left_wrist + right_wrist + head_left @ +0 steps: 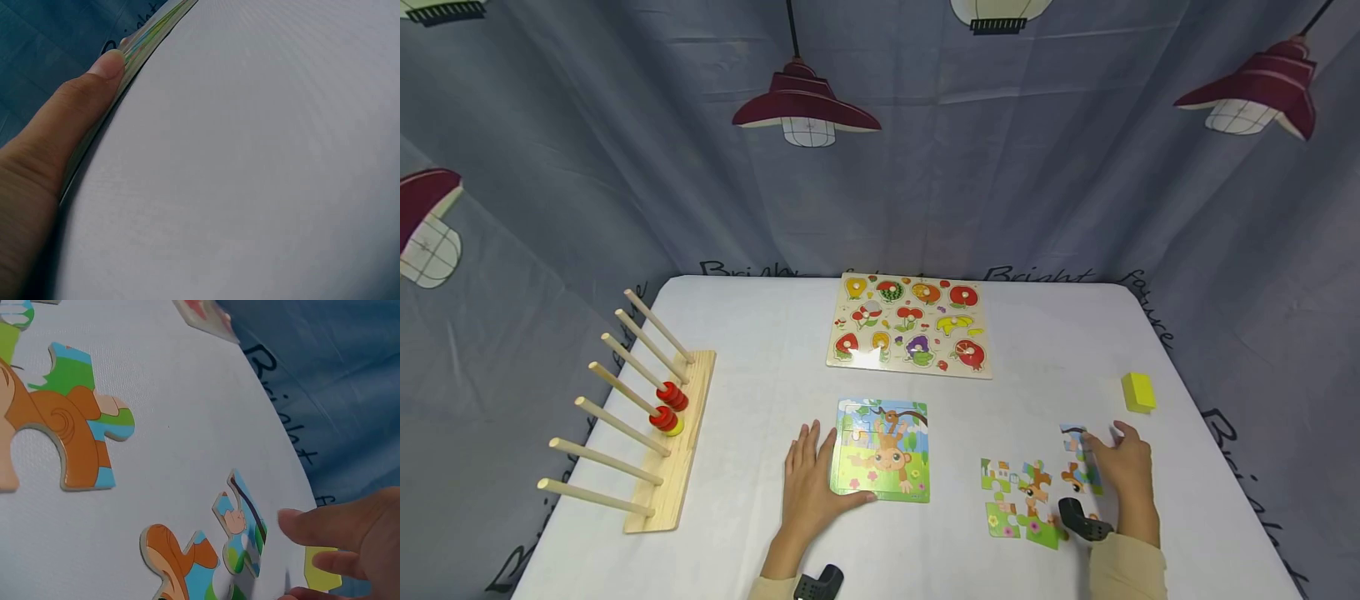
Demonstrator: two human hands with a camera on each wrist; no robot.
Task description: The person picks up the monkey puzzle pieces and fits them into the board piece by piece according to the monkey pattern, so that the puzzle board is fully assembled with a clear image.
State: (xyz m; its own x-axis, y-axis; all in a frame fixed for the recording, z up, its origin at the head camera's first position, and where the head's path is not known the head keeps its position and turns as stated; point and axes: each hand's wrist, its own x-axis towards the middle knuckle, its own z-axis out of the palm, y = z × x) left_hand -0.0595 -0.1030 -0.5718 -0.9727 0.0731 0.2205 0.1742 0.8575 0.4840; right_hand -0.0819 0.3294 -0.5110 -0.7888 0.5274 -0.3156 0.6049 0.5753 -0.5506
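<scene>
My left hand (811,492) lies at the lower left of a monkey jigsaw puzzle (882,450) in a square tray, its fingers extended. Its thumb (94,90) touches the tray's near edge in the left wrist view. My right hand (1126,467) hovers beside loose jigsaw pieces at the right, thumb and fingers spread apart. Closest to it is a puzzle piece (244,525) with a dark branch on blue; a gap shows between that piece and the thumb. Other loose pieces, such as a deer-face piece (1036,487) and a green corner piece (1002,521), lie to the left.
A wooden peg stand (677,475) with red and yellow rings stands at the left. A fruit puzzle board (910,325) lies at the back. Beyond my right hand sits a yellow block (1138,392). A curtain (925,183) hangs behind the white table (760,350).
</scene>
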